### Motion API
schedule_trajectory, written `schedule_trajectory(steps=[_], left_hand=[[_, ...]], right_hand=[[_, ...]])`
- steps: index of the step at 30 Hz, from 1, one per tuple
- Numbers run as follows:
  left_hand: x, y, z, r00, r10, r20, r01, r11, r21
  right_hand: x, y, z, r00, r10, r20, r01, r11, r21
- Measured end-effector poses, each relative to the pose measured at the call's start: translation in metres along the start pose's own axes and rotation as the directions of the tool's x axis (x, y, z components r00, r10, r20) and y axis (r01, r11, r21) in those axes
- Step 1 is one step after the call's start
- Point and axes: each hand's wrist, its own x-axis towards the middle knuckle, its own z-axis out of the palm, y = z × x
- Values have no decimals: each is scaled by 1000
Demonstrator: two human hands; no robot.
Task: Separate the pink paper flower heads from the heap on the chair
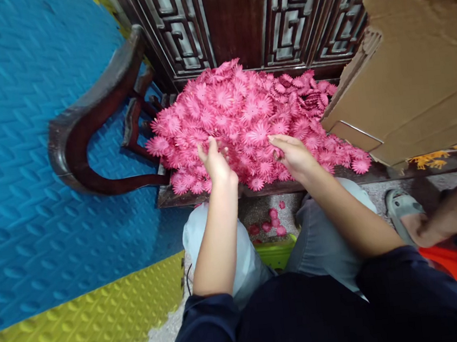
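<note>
A large heap of pink artificial flower heads (224, 98) lies on the dark wooden seat (315, 181) in front of me. My left hand (216, 161) is over the front middle of the heap, its fingers apart, with nothing plainly held. To its right, my right hand (294, 156) is at the front of the heap with its fingers curled inward. Pink petals lie right by its fingertips, and whatever is between them is too small to make out. The two hands are apart from each other.
A curved wooden armrest (76, 138) stands left of the heap, a cardboard box (418, 75) right. Behind is a carved backrest (237, 18). Fallen flowers (274, 221) and a green container (276, 253) are below, between my knees. Another person's sandalled foot (413, 222) is at right.
</note>
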Motion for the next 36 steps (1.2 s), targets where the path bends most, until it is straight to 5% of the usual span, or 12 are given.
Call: schedule_trajectory(steps=[5, 10, 13, 16, 20, 23, 29, 33, 36], left_hand=[[-1, -12, 3, 988, 117, 96, -131, 979, 156], [1, -15, 1, 853, 433, 290, -495, 847, 191], [-1, -15, 1, 796, 409, 447, -527, 831, 177], [-5, -16, 2, 788, 276, 550, -465, 853, 237], [-7, -17, 2, 861, 123, 493, -313, 893, 323], [-6, -15, 2, 873, 8, 487, -178, 936, 304], [9, -9, 0, 955, 235, 184, -264, 952, 157], [25, -6, -5, 998, 70, 4, -70, 991, 111], [29, -5, -8, 1000, 0, -4, 1, 991, 134]], right_hand=[[-6, -5, 5, 998, 63, -1, -63, 995, 74], [-6, -7, 6, 997, 73, 9, -73, 995, 74], [-6, -6, 5, 998, 68, 10, -68, 996, 51], [-6, -5, 6, 999, 50, 11, -50, 998, 36], [-5, -5, 6, 999, 10, 36, -11, 1000, 15], [-5, -4, 6, 999, -4, 48, 4, 1000, -5], [-5, -5, 5, 999, 44, -24, -44, 999, 32], [-5, -5, 4, 998, 65, -25, -63, 997, 50], [-4, -4, 3, 998, 59, 8, -59, 998, 33]])
